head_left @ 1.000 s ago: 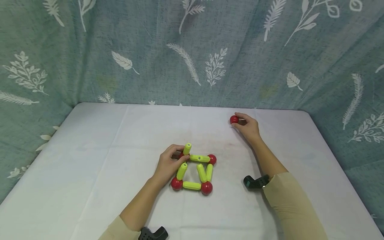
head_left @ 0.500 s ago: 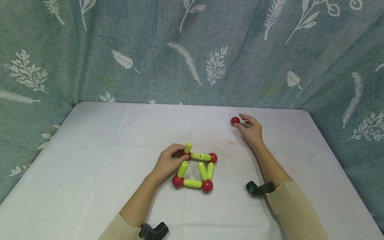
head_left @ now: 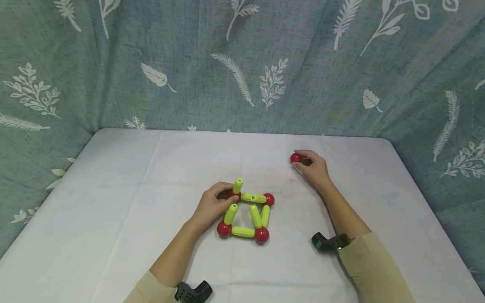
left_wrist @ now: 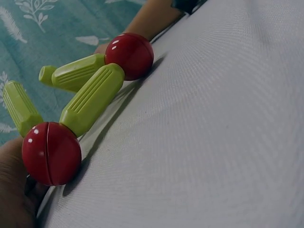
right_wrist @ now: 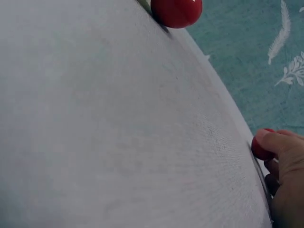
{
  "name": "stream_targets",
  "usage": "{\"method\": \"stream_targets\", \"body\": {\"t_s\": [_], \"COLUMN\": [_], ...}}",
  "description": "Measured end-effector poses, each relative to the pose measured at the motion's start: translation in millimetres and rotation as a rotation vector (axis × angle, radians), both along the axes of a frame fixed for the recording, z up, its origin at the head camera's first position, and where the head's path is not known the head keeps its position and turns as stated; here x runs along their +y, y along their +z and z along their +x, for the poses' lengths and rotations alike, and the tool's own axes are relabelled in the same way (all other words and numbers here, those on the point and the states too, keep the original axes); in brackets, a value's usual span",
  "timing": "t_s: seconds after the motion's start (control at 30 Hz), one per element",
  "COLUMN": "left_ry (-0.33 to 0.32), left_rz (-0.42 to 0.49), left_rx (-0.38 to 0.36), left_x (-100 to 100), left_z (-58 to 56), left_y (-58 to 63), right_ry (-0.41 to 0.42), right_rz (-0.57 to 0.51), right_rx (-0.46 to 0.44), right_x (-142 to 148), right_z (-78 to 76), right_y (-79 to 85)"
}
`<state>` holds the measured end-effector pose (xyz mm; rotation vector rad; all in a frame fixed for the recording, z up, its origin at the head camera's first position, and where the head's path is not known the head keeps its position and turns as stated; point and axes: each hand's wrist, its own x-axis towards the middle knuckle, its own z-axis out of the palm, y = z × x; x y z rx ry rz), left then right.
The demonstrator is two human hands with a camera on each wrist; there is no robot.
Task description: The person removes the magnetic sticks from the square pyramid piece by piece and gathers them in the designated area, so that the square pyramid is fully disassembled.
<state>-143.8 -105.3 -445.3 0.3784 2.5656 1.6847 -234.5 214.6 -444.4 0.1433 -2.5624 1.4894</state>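
Observation:
A square frame of lime-green magnetic rods, such as the front rod [head_left: 243,232], and red balls, such as the front-right ball [head_left: 261,235], lies on the table. My left hand [head_left: 213,207] grips the far-left corner ball [head_left: 235,195], partly hidden by the fingers. From that ball a short rod [head_left: 238,185] points upward. More rods rise from the front balls, as the upright rod [left_wrist: 21,108] on the near ball [left_wrist: 52,153] shows in the left wrist view. Farther back on the right, my right hand [head_left: 315,169] pinches a loose red ball [head_left: 295,158] between thumb and fingers.
A white cloth [head_left: 151,235] covers the table. Behind it hangs a blue-green curtain [head_left: 189,84] with white leaf patterns. A black wrist device [head_left: 329,242] sits at the right sleeve, and another wrist device [head_left: 194,292] at the left.
My right fingers spread off the loose ball half a second ago and now pinch it again, with ball and hand slightly nearer to me. My left hand and the frame stay almost still.

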Motion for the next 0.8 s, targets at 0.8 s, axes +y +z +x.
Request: {"method": "stream_targets", "body": {"t_s": [0.8], "left_ry": [0.013], "left_rz": [-0.011], "left_rx": [-0.019], "left_x": [1], "left_z": [1.1], "left_y": [1.6], "right_ry": [-0.104], "right_rz": [-0.045], "right_rx": [-0.05], "right_x": [-3], "right_z": [-35.2], "right_y": [-0.9]}}
